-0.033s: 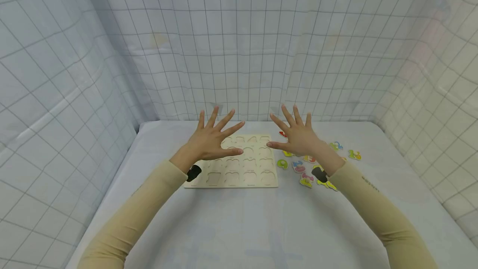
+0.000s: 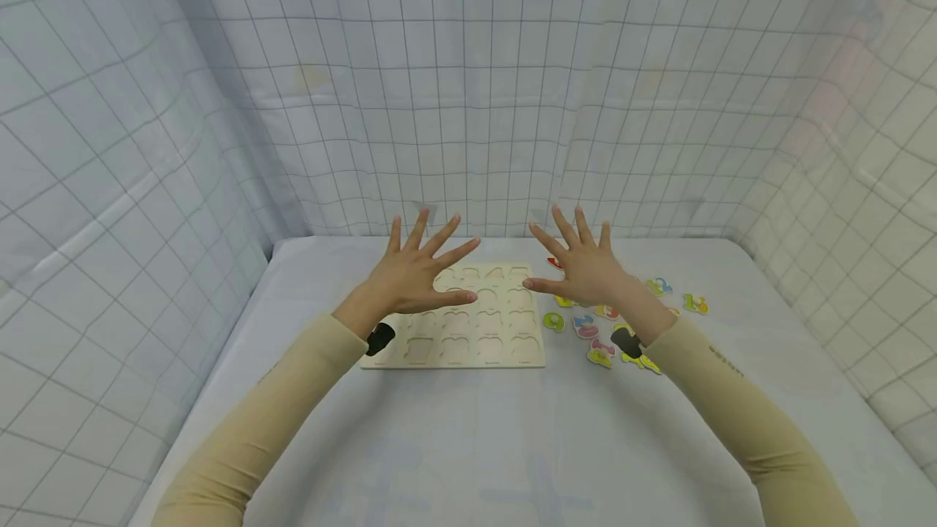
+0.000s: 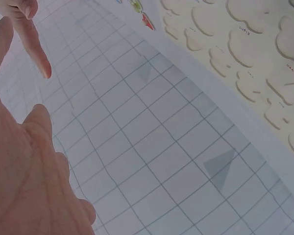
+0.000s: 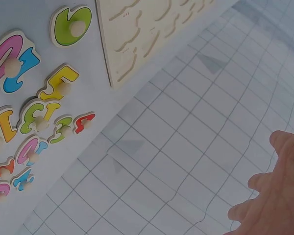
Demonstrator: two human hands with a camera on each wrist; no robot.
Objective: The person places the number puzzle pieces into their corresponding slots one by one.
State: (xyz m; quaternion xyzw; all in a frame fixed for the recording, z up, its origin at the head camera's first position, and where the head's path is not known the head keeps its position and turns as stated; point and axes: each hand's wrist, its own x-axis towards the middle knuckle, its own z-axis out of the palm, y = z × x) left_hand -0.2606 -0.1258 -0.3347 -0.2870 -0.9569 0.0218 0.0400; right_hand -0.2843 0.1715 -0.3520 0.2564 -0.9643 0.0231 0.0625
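My left hand (image 2: 411, 273), fingers spread wide, hovers over the left part of a pale wooden number puzzle board (image 2: 468, 356) and holds nothing. The board's cut-out recesses that show have no pieces in them. Spread in the same way, my right hand (image 2: 589, 271) hangs just right of the board, above a scatter of number pieces. Those pieces are painted wood with round knobs, among them a green one (image 4: 71, 30), a yellow 5 (image 4: 61, 83) and a pink-and-blue one (image 4: 14, 61). In the head view my right hand and wrist hide some of them.
A white cloth covers the table (image 2: 468, 437). White gridded sheets (image 2: 468, 88) hang at the back and both sides. One piece (image 2: 695, 303) lies farthest right. A black wrist device (image 2: 380, 339) sits under the left wrist, another (image 2: 626, 342) under the right.
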